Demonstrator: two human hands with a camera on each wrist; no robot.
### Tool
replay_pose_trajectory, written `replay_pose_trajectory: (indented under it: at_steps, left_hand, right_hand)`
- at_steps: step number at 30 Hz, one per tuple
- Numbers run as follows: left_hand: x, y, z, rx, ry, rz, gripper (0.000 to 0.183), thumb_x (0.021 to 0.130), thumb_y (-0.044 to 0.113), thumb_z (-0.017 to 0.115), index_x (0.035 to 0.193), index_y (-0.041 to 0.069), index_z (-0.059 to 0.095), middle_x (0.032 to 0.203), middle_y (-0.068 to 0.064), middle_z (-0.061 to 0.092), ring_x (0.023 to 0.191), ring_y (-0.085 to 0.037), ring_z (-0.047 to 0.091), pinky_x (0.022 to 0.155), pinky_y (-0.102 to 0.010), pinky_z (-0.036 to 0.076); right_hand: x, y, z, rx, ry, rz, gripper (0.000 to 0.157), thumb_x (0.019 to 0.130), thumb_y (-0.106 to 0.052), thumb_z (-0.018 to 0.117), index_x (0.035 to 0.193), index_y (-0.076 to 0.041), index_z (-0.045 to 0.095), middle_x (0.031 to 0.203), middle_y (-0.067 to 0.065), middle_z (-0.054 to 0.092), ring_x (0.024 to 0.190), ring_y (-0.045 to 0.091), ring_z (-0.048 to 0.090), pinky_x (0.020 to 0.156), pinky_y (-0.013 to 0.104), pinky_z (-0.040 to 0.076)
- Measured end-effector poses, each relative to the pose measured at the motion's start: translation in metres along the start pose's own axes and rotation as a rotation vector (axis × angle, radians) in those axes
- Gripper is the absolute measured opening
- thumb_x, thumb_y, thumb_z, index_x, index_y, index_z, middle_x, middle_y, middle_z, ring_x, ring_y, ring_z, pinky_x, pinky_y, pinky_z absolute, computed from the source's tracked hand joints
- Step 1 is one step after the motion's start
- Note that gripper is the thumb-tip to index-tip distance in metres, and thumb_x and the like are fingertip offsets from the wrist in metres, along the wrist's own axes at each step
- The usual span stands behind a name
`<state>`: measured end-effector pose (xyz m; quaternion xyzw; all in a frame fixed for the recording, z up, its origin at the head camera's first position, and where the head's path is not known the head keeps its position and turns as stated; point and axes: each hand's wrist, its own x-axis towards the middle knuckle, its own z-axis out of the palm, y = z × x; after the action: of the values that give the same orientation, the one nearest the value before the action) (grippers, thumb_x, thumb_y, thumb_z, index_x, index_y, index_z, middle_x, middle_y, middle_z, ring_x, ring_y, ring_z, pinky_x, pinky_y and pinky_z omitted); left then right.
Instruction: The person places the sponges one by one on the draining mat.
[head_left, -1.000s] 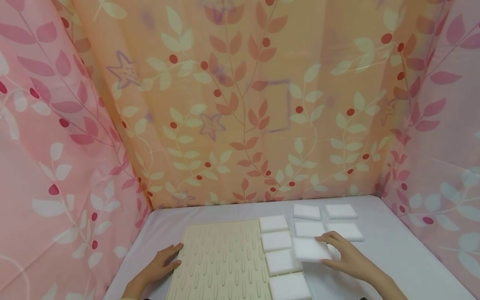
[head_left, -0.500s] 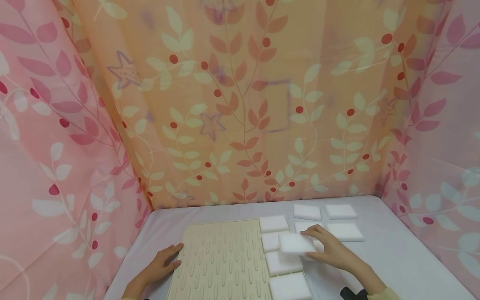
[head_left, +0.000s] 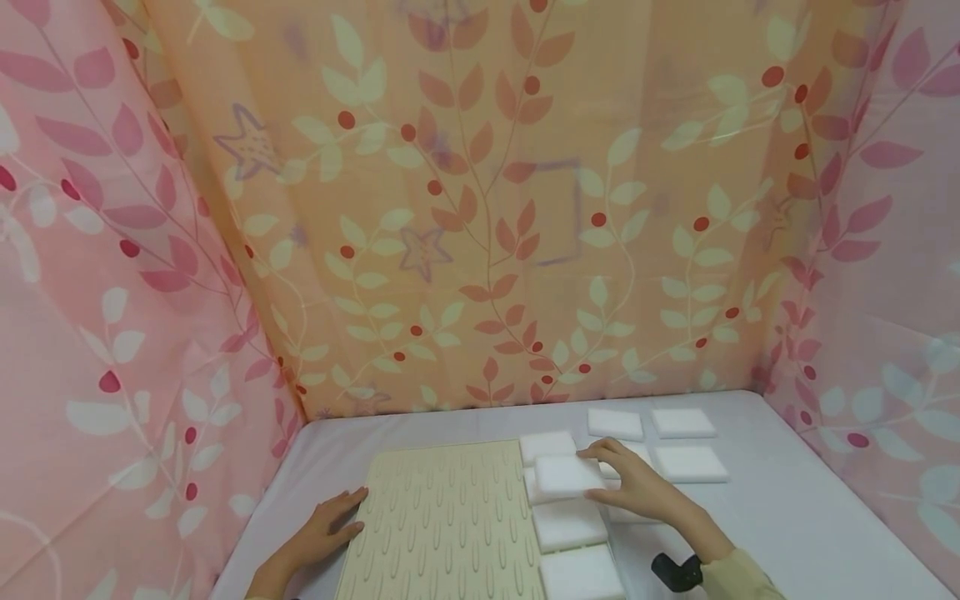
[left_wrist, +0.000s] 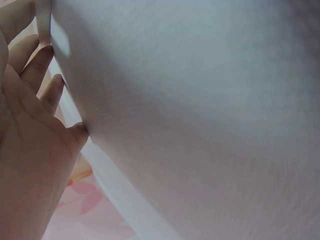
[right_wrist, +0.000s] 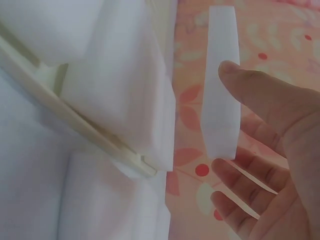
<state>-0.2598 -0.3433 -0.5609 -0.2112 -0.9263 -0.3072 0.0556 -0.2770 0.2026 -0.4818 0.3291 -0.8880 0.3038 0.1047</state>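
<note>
My right hand pinches a white sponge block by its right end, over a column of similar blocks along the right side of a beige ribbed mat. In the right wrist view the held sponge stands edge-on between thumb and fingers, apart from the blocks on the mat. At the mat's left edge lies my left hand, its extended fingers touching the border. The left wrist view shows that hand with fingertips against the pale surface. Part of one block on the mat is hidden behind the held sponge.
Several more white blocks lie on the white-covered table at the back right; my right hand partly covers some. Floral curtains enclose the table at the back and sides. A black device sits by the right sleeve.
My right hand has carried the sponge block leftward and slightly farther back, from beside the mat to over its right column. Another white block now shows below that hand. The left hand stays put.
</note>
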Motion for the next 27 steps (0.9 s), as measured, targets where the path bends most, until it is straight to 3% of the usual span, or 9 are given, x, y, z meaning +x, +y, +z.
replay_pose_trajectory:
  at_steps: [20, 27]
  left_hand:
    - [0.001, 0.002, -0.002, 0.024, -0.013, 0.005, 0.056, 0.087, 0.027, 0.063, 0.133, -0.001, 0.046, 0.135, -0.022, 0.048, 0.122, -0.053, 0.038, 0.089, -0.074, 0.019]
    - [0.001, 0.006, -0.002, 0.011, -0.009, 0.001, 0.056, 0.087, 0.025, 0.063, 0.132, -0.002, 0.047, 0.134, -0.024, 0.048, 0.121, -0.055, 0.037, 0.088, -0.073, 0.02]
  right_hand:
    - [0.048, -0.005, 0.024, 0.007, -0.042, -0.028, 0.054, 0.078, -0.032, 0.074, 0.122, -0.006, 0.057, 0.114, 0.003, 0.052, 0.106, 0.021, 0.054, 0.088, 0.039, 0.047]
    - [0.061, -0.003, 0.04, -0.044, -0.003, -0.077, 0.053, 0.075, -0.028, 0.077, 0.12, -0.005, 0.059, 0.111, 0.005, 0.054, 0.102, 0.019, 0.054, 0.085, 0.037, 0.048]
